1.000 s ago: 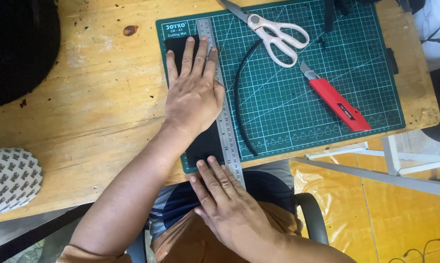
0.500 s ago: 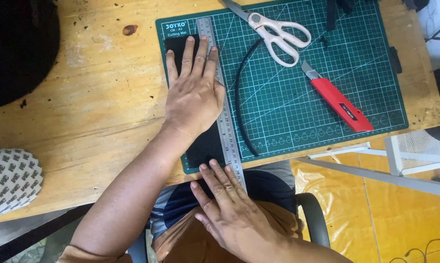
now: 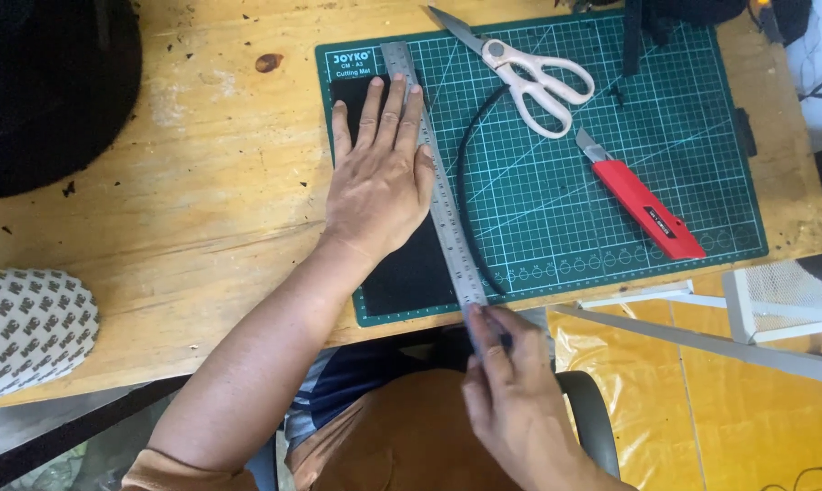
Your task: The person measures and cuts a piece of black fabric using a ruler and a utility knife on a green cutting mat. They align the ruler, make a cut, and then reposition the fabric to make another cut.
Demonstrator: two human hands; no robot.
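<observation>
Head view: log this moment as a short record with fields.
surface: wooden table with a green cutting mat
left hand: pressed flat on a black sheet and the steel ruler
right hand: pinching the ruler's near end at the table edge
on mat: white scissors, red utility knife, thin black strip
</observation>
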